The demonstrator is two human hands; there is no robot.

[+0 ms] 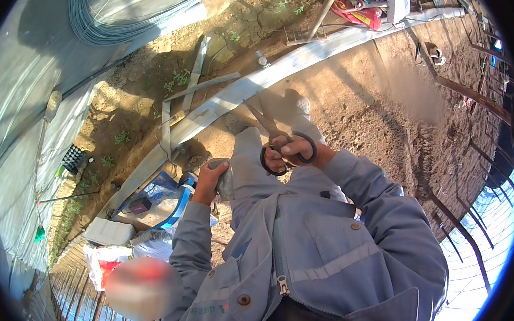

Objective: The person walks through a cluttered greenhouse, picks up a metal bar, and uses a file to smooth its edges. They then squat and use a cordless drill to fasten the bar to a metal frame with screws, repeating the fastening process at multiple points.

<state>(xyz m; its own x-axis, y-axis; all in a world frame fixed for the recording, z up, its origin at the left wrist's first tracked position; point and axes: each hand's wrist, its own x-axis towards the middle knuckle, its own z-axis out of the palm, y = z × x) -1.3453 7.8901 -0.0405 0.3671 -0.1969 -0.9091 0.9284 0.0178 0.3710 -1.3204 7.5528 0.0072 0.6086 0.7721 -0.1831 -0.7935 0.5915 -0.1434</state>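
Soil floor (355, 112): brown and uneven, with pale plastic sheeting (19, 87) along our left.
Scissors (268, 125): in front of our legs, blades pointing away from us; we cannot tell how far they are parted.
Right hand (292, 149): fingers clamped on the dark handle loops (314, 149).
Left hand (208, 186): fingers closed around a grey block (226, 183), just beside our left trouser leg (249, 155).
Risk: a loose grip could drop the block, we judge; a careless swing of the points could nick us.
Edges and room: a pale strip (344, 48) crosses beyond the blades; soil spreads right toward dark rods (473, 97); a white bag (153, 249) crowds our left.
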